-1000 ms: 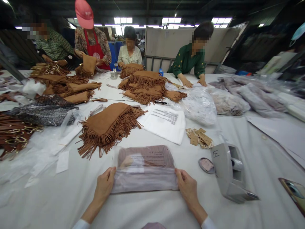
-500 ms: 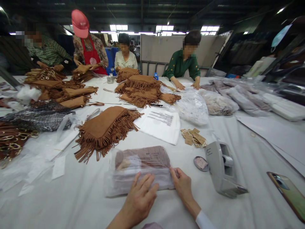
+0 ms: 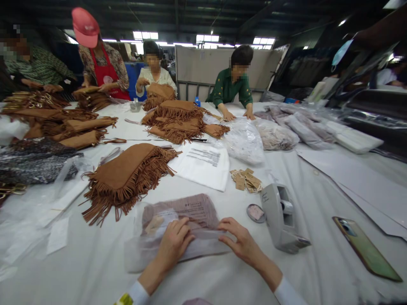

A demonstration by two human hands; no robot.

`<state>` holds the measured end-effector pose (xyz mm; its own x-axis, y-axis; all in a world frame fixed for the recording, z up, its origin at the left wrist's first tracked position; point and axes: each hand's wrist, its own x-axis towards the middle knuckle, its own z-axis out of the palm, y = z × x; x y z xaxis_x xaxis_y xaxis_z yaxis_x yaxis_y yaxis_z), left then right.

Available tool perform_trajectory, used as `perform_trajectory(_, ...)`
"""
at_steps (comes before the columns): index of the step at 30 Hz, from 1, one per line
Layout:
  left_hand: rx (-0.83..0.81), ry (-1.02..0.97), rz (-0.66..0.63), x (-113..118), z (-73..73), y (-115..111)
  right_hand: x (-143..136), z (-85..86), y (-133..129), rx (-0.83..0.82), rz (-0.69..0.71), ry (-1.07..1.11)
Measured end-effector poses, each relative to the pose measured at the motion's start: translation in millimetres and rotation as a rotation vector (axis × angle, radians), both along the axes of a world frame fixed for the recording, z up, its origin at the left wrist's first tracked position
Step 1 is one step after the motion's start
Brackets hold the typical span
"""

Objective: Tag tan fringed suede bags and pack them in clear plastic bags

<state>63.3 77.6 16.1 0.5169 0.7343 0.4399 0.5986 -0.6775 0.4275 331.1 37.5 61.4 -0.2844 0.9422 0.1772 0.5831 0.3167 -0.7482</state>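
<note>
In front of me a clear printed plastic bag [image 3: 203, 207] lies on the table, with a brownish item and a pale tag showing through it. My left hand [image 3: 176, 241] rests on the middle of this bag, palm down, fingers laid out over the plastic. At the bag's right edge is my right hand [image 3: 240, 240], thumb and fingers apart; whether it pinches any plastic I cannot see. Right of it stands a grey tape dispenser [image 3: 270, 224], beside a small round tin [image 3: 256, 213].
A brown fringed bag [image 3: 124, 167] lies left, with more piled behind. Beyond my hands are a white printed sheet [image 3: 203, 163] and cardboard tags [image 3: 246, 180]. A phone [image 3: 365, 248] lies right. Co-workers stand across the table, one in green [image 3: 233, 84] near filled plastic bags [image 3: 275, 134].
My left hand has moved up and farther onto the plastic bag. The right hand has loosened from the bag's edge, its fingers now spread. The whole view has shifted right.
</note>
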Motion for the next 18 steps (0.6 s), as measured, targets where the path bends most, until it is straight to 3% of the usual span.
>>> perform_trajectory(4,0.007,-0.039,-0.036,0.3,-2.6,4.1,5.1,10.4,9.9,-0.123,-0.005,-0.101)
perform_trajectory(9,-0.023,-0.02,-0.01,-0.9,-4.9,6.5,9.0,7.5,13.6,-0.248,-0.186,-0.02)
perform_trajectory(14,-0.061,-0.067,0.014,-2.3,-4.7,9.2,1.8,-5.6,13.2,-0.304,-0.339,0.218)
perform_trajectory(18,-0.067,-0.076,0.014,-2.2,-6.1,10.2,-9.8,-21.0,12.1,-0.244,-0.437,0.228)
